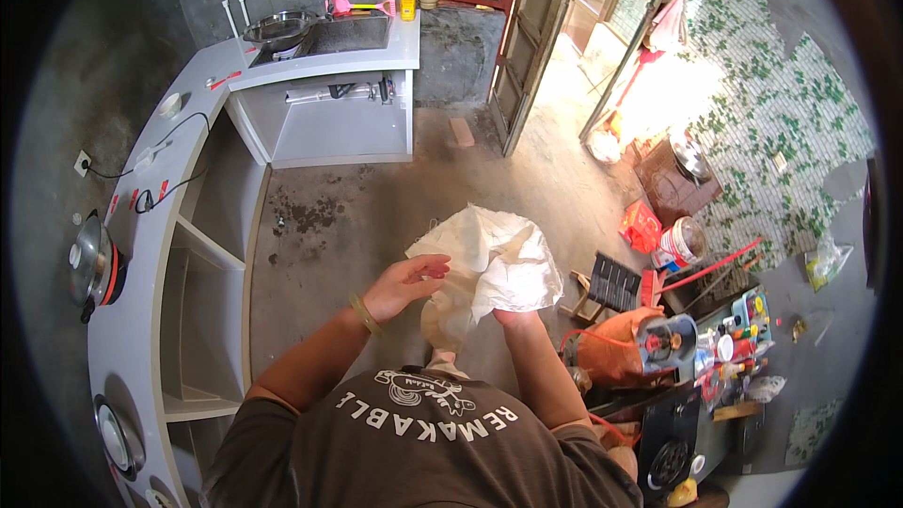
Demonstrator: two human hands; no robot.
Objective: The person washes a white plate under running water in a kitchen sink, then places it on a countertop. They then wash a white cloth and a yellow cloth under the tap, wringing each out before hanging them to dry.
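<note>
A crumpled white cloth [487,254] spreads in front of my body, above the concrete floor. My right hand [516,317] grips it from below at its right side; the fabric hides most of those fingers. At the cloth's left edge is my left hand [409,286], thumb and fingers apart with nothing seen between them. Whether its fingertips touch the fabric is hard to tell. A pale bangle [365,315] circles my left wrist. Part of the cloth hangs down towards me between the forearms.
A grey-white counter [152,190] curves along the left to a sink [349,39]. An open wooden door [534,49] stands ahead, with a brick [462,132] on the floor nearby. On the right are a black slatted chair [615,282], a bucket [681,243] and a gas stove [667,444].
</note>
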